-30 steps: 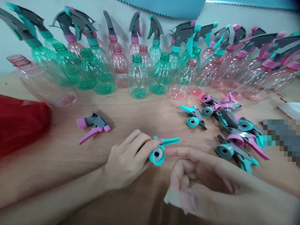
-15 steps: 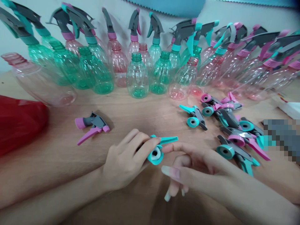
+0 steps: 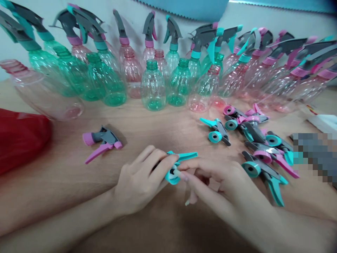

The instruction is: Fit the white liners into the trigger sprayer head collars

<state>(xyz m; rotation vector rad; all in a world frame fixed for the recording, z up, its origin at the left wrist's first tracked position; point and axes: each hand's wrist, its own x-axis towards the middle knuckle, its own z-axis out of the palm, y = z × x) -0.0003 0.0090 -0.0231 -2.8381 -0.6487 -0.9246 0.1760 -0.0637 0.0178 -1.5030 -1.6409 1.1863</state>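
Note:
My left hand (image 3: pixel 140 181) is wrapped round a turquoise and grey trigger spray head (image 3: pixel 187 156), its collar facing me and its trigger pointing right. The thumb and index finger of my right hand (image 3: pixel 226 184) pinch the collar, the thumbnail over the white insert in its opening. My palm and fingers hide most of the grey body. To the left lies a pink and grey spray head (image 3: pixel 104 140). Another turquoise one (image 3: pixel 217 132) lies beyond my right hand.
Several more spray heads (image 3: pixel 260 156) are piled at the right, near a pixelated patch. Pink and green bottles (image 3: pixel 154 89) stand in rows along the wall, many with spray heads fitted, others uncapped. A red bag (image 3: pixel 23 140) lies at the left.
My right thumb has moved up and left onto the collar's opening, closing the gap to the index finger. My left hand keeps its hold on the spray head.

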